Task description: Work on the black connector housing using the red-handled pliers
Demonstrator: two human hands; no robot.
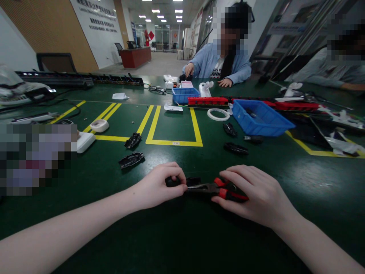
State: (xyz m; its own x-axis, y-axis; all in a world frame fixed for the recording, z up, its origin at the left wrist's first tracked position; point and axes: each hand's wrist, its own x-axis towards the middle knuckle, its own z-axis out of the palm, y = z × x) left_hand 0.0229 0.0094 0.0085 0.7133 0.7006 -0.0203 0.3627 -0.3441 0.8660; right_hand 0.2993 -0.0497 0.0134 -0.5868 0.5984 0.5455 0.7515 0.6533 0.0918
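My right hand (251, 190) is closed around the red and black handles of a pair of needle-nose pliers (209, 188), whose jaws point left. The tips of the jaws meet the fingertips of my left hand (164, 182). That hand is closed on a small black part (172, 182), mostly hidden by the fingers, so its kind does not show. Behind the pliers another dark piece (194, 180) is partly visible. Black plastic shell pieces lie farther off: one (131, 160) and another (133, 140) to the left, and more (236, 148) to the right.
A blue bin (261, 118) with dark parts inside stands at the right, a smaller blue bin (186, 95) at the back. Nearby are a roll of white tape (218, 114), a red strip (208, 101) and a white ring-shaped part (99, 125). Across the table sits a person (239, 61).
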